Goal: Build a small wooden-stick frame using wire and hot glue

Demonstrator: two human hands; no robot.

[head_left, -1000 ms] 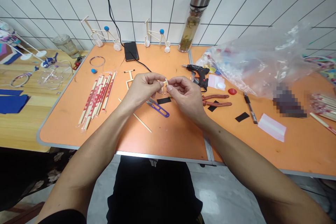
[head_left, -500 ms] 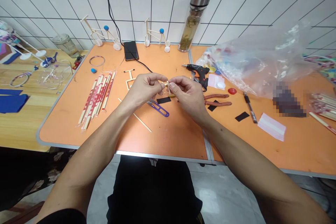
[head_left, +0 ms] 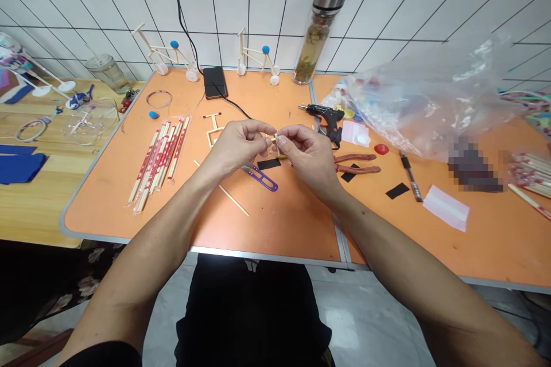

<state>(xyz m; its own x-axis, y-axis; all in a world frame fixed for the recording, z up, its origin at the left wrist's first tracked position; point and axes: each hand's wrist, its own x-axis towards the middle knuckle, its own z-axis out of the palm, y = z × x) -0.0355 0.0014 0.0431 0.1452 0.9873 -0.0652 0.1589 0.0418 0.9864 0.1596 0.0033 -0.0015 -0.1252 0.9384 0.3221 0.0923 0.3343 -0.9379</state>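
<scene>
Our left hand (head_left: 239,146) and right hand (head_left: 305,155) are pinching wooden sticks (head_left: 278,145) beyond the thread snips (head_left: 255,172); likely light, brittle; best held mid-length.

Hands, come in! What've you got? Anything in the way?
Left hand, right hand: pinching small wooden sticks. Purple snips, black strip nearby, not blocking.
</scene>
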